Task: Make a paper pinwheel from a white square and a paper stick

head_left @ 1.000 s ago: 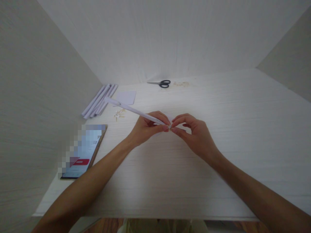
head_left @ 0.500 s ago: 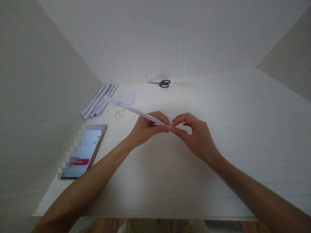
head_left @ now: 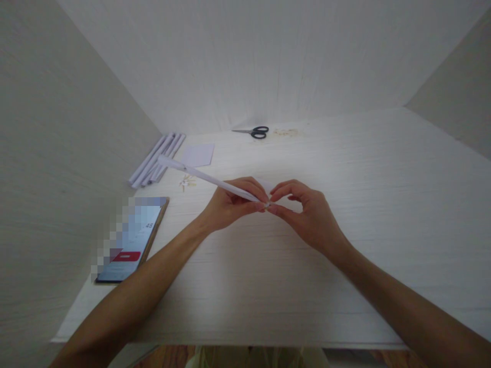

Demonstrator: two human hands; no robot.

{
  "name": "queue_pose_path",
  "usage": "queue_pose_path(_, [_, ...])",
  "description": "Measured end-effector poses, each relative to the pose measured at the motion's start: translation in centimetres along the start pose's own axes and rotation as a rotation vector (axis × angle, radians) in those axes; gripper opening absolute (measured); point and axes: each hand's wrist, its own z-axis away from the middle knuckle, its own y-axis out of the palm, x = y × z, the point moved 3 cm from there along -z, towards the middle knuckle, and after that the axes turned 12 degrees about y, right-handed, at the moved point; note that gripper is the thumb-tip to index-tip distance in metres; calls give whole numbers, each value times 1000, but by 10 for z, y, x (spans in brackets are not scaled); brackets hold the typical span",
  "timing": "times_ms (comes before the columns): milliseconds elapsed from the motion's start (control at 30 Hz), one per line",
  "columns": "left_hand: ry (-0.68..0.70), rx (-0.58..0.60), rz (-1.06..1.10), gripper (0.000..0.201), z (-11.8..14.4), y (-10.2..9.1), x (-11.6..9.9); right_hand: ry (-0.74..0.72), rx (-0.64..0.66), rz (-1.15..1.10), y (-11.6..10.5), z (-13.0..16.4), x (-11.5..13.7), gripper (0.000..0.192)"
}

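Observation:
Between its thumb and fingers my left hand (head_left: 236, 202) grips a thin white rolled paper stick (head_left: 207, 178) near its lower end. The stick slants up and left, away from me, with a thicker section at its far end. My right hand (head_left: 307, 209) is closed in a pinch at the stick's lower end, thumb and index fingertip almost meeting my left fingertips. A tiny pale yellowish bit shows there, too small to name. Fingers partly hide that end.
Several white paper rolls (head_left: 153, 163) lie at the left wall beside a square white sheet (head_left: 198, 155). Small yellowish pieces (head_left: 187, 183) are nearby. Black-handled scissors (head_left: 259, 133) lie at the back wall. A tablet (head_left: 132, 243) rests by my left forearm.
The stick's far end has dipped slightly and shifted left. A thin pointed end that stuck out through my right hand no longer shows. Both hands have barely moved.

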Motion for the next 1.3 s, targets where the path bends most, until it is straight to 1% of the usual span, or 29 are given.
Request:
queue_pose_path(167, [20,44,-43,5,0,-1,-3,15,38,1,0,-1,-1,9])
queue_pose_path(333, [64,103,-104,5,0,-2,-7,79,105,-43,1,-2,-5,10])
queue_pose_path(467, [91,159,-150,6,0,-1,-10,160,151,-83,1,-4,-7,13])
queue_pose_path(600, [116,220,-164,6,-2,1,-13,289,211,-141,1,-6,-10,22])
queue_pose_path(700, [157,277,-157,5,-2,4,-16,384,302,-271,1,-7,-13,32])
queue_pose_path(800, [210,330,-161,4,-2,8,-20,444,452,-465,4,-5,-16,37])
queue_pose_path(900, [238,351,-177,5,-2,9,-25,496,594,-628,6,-3,-16,32])
queue_pose_path(1000, [252,371,-185,7,-2,9,-29,552,706,-745,8,0,-15,24])
queue_pose_path(1167, [234,398,-154,8,-3,8,-30,641,807,-796,11,3,-14,14])
queue_pose_path(1300, [211,399,-110,10,-2,7,-27,764,853,-808,15,7,-16,9])
